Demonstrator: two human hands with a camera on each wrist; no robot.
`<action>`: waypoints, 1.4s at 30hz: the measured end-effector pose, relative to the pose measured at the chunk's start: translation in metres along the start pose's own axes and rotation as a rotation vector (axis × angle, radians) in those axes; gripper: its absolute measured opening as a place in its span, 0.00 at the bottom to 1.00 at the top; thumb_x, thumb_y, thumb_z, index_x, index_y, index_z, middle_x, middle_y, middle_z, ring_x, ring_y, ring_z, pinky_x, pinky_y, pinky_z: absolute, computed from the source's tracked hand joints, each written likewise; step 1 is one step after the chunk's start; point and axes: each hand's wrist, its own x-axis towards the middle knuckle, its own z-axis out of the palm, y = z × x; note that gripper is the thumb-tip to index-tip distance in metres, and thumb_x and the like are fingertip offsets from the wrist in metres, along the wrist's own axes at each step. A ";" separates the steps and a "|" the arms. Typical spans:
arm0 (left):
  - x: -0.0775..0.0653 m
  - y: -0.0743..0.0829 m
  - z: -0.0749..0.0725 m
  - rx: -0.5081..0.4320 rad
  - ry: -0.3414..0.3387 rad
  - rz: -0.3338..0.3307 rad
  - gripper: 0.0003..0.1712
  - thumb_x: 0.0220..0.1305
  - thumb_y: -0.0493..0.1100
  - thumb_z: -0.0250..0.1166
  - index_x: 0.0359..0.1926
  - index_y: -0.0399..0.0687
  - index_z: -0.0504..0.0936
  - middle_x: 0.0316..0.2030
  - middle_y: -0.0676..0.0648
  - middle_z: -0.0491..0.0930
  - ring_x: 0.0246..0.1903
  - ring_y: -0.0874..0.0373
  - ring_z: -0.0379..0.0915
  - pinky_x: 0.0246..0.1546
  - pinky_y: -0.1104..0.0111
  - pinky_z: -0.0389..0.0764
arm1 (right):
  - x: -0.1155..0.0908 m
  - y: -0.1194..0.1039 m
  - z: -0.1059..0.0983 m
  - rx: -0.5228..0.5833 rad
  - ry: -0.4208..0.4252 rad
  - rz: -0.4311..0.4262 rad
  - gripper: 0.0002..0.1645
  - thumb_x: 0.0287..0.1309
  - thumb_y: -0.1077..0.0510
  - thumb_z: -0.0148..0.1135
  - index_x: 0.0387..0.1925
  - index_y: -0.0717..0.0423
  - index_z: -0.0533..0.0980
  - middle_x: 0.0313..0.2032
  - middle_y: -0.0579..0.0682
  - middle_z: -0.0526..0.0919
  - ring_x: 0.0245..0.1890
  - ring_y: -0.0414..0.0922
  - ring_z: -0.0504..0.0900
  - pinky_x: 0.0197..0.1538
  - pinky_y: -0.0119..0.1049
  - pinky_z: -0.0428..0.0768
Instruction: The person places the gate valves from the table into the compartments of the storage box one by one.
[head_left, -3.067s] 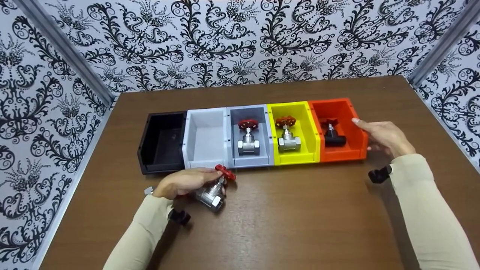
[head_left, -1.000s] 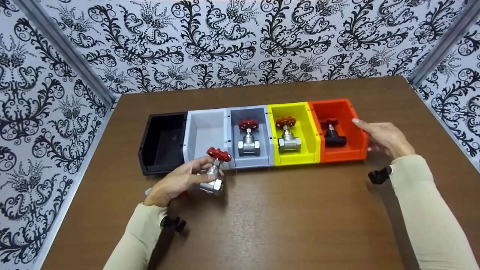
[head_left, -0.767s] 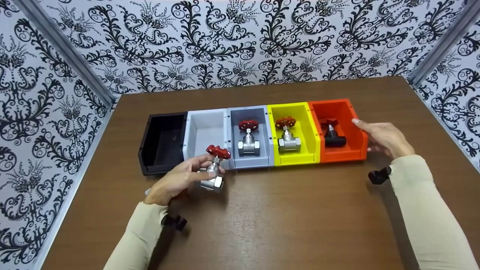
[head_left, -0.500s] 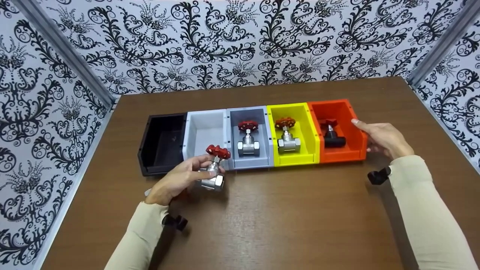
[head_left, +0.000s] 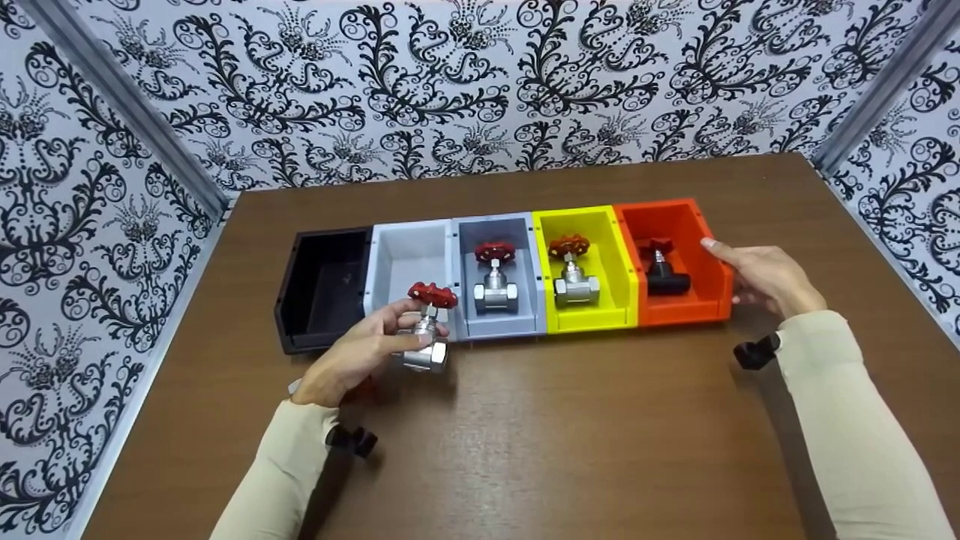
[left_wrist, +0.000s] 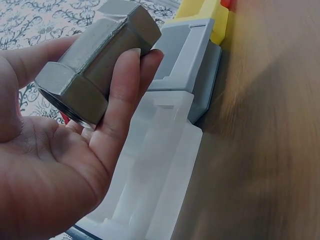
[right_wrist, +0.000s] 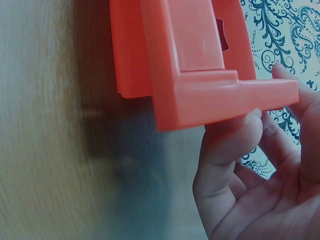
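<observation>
My left hand grips a silver gate valve by its body, with the red handwheel upward. The valve is held above the table, at the front of the white bin. In the left wrist view, the fingers wrap the hexagonal-ended valve body. My right hand holds the side wall of the orange-red bin, thumb at the rim and fingers against the outside, as the right wrist view also shows. Another red part lies under my left wrist, mostly hidden.
Joined bins stand in a row: a black bin at left, then white, grey, yellow and orange-red. Red-wheeled silver valves lie in the grey and yellow bins; a black-bodied valve lies in the orange-red one. Patterned walls enclose the wooden table.
My left hand has shifted its hold from near the handwheel to the valve body, turned the valve more upright and raised it toward the white bin. My right hand has stayed on the orange-red bin.
</observation>
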 end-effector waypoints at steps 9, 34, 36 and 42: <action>0.002 0.003 -0.001 -0.039 0.015 0.016 0.40 0.64 0.45 0.68 0.71 0.47 0.59 0.60 0.38 0.77 0.53 0.53 0.79 0.56 0.66 0.75 | -0.001 0.001 0.000 -0.008 0.032 0.006 0.55 0.51 0.22 0.59 0.66 0.59 0.70 0.28 0.39 0.84 0.27 0.40 0.79 0.35 0.32 0.81; 0.017 0.005 -0.012 -0.069 0.107 0.036 0.31 0.66 0.43 0.65 0.66 0.43 0.64 0.55 0.41 0.81 0.46 0.55 0.81 0.47 0.65 0.79 | 0.000 0.002 0.001 0.081 0.008 -0.009 0.43 0.53 0.27 0.63 0.58 0.54 0.76 0.28 0.40 0.85 0.28 0.39 0.82 0.33 0.33 0.82; 0.018 0.005 -0.013 -0.070 0.123 0.026 0.31 0.67 0.43 0.64 0.67 0.45 0.64 0.55 0.42 0.81 0.46 0.56 0.80 0.49 0.65 0.77 | 0.000 0.002 0.000 0.078 0.009 -0.007 0.44 0.53 0.27 0.63 0.59 0.54 0.76 0.27 0.40 0.84 0.28 0.39 0.82 0.33 0.33 0.82; 0.024 0.006 -0.015 -0.060 0.147 0.016 0.28 0.69 0.43 0.60 0.67 0.44 0.65 0.55 0.43 0.81 0.46 0.57 0.79 0.51 0.65 0.74 | 0.000 0.001 0.000 0.017 0.031 0.010 0.51 0.50 0.22 0.60 0.62 0.55 0.74 0.25 0.40 0.81 0.27 0.40 0.79 0.34 0.32 0.81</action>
